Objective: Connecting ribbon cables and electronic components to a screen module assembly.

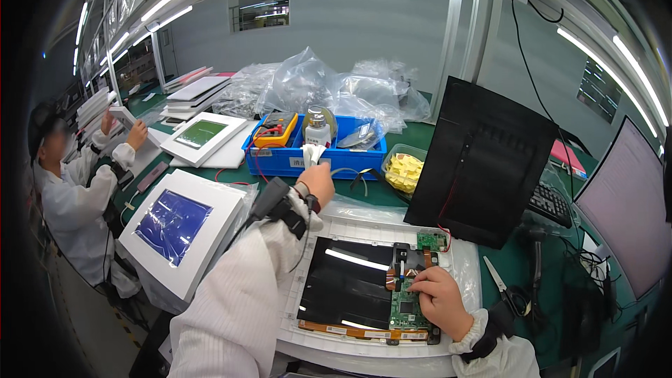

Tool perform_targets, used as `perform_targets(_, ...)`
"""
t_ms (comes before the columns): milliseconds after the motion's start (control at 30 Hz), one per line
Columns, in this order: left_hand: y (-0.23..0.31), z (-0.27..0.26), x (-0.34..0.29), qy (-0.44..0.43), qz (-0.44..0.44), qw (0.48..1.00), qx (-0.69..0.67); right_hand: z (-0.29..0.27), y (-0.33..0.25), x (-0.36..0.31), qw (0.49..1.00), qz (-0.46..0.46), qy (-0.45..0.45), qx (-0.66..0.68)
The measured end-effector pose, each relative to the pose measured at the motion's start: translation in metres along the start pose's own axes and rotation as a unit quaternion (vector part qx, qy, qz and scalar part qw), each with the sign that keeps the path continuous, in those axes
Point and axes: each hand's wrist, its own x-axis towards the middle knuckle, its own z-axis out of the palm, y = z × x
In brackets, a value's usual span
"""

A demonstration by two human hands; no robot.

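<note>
My left hand (318, 185) reaches forward to the front of a blue divided bin (280, 162). Its fingers are closed on a white wipe (313, 153), held up just below a metal-topped bottle (317, 129) in the bin's middle compartment. My right hand (442, 301) rests at the right side of an opened display panel (346, 287) in a white frame. Its fingers are pinched over a green circuit board (406, 313); anything between the fingertips is too small to make out. A smaller green board (432, 241) lies at the panel's upper right, with a red wire attached.
A multimeter (276, 128) sits in the bin. Beside it is a tub of yellow pieces (404, 171). A large black panel (490, 161) leans behind, scissors (497, 276) and a monitor (630, 203) to the right. White-framed screens (173, 227) and a co-worker (77, 196) are at left.
</note>
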Motion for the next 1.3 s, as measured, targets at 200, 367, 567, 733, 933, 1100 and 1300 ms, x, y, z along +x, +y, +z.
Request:
perform_targets(200, 0.027, -0.074, -0.047, 0.029, 0.146, 0.949, -0.278, -0.017, 0.008, 0.011, 0.995, 0.065, 0.069, 0.029)
perform_targets(367, 0.051, -0.114, -0.097, -0.022, 0.241, 0.933, -0.266, -0.035, -0.006, 0.041, 0.994, 0.033, 0.078, 0.069)
perform_targets(567, 0.064, -0.112, -0.111, 0.005, 0.303, 0.93, -0.208, -0.016, -0.049, 0.058, 0.855, 0.252, -0.17, 0.419)
perform_targets(733, 0.055, -0.109, -0.11, -0.018, 0.291, 0.939, -0.185, -0.021, -0.045, 0.055, 0.862, 0.268, -0.185, 0.389)
perform_targets(933, 0.015, -0.094, -0.079, 0.119, 0.325, 0.937, 0.056, -0.045, -0.021, 0.038, 0.896, 0.297, -0.074, 0.322)
perform_targets(1100, -0.021, -0.068, -0.034, 0.211, 0.158, 0.925, 0.272, -0.061, 0.0, 0.012, 0.9, 0.317, -0.023, 0.299)
perform_targets(1300, 0.044, -0.031, -0.021, 0.037, 0.236, 0.97, 0.044, -0.101, 0.01, -0.02, 0.911, 0.344, 0.023, 0.227)
